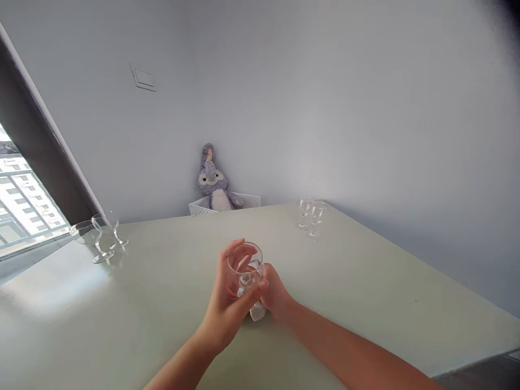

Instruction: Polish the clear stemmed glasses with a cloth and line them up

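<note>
because the left hand [222,304] cradles the bowl of a clear stemmed glass [245,279] while the right hand [277,291] grips lower down with a bunched white cloth [257,312], the likeliest trouble, as i judge it, is twisting: if the two hands turned against each other, the thin stem could snap. the smooth bowl could also slip through bare fingers and strike the table [162,292], and a hard squeeze from the left thumb might crack the wall. the left hand is curved, not clenched, fingers round the far side, thumb across the near side; whether a fingertip dips inside the rim i cannot tell. the right hand is closed, its fingertips hidden, so how it bears on the stem or foot is unclear.

the held glass is just above or on the near middle of the table, rim up. it is colourless, with a round open mouth, fingers showing through its wall, and bright glints where bowl meets stem.

farther off, two stemmed glasses [86,233] stand by the left edge and another pair [317,212] near the back right, well apart from the hands. beyond the far edge, a plush toy [209,182] sits in a white basket [249,200].
</note>
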`<state>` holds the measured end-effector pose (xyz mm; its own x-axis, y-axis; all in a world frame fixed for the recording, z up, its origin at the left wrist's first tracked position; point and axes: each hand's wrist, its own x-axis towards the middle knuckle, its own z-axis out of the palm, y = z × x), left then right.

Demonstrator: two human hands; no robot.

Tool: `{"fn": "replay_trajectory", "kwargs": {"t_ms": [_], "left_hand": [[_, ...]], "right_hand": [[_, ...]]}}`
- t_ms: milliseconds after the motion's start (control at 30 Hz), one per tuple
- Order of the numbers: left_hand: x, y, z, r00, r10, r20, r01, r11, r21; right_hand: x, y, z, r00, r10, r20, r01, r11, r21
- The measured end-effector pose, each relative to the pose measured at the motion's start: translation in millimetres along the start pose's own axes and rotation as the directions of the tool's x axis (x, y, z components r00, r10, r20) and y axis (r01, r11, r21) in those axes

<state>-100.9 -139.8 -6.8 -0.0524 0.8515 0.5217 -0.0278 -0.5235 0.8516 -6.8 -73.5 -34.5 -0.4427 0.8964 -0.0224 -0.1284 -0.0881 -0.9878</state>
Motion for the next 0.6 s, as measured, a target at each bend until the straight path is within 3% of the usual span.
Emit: {"fn": "replay_trajectory", "kwargs": {"t_ms": [100,267,333,500,600], "left_hand": [[6,3,-4.2,1.000,0.005,-0.019,-0.006,0.999,-0.051],[23,1,-20.8,0.951,0.037,-0.308,-0.054,0.997,-0.048],[27,-1,-20.2,0.930,0.041,-0.365,-0.058,0.998,-0.034],[29,-1,1.0,0.962,0.016,-0.274,-0.020,1.000,-0.014],[34,2,8.6,0.983,-0.050,-0.175,0.038,0.997,-0.068]], "right_hand": [[1,0,1,1.000,0.018,-0.004,-0.018,1.000,0.008],[-1,-7,5,0.984,0.080,0.162,-0.100,0.988,0.118],[-1,-8,9,0.982,0.081,0.172,-0.107,0.983,0.148],[7,4,8,0.997,0.067,-0.046,-0.059,0.987,0.148],[15,10,2,0.993,0.085,-0.084,-0.070,0.983,0.171]]}}
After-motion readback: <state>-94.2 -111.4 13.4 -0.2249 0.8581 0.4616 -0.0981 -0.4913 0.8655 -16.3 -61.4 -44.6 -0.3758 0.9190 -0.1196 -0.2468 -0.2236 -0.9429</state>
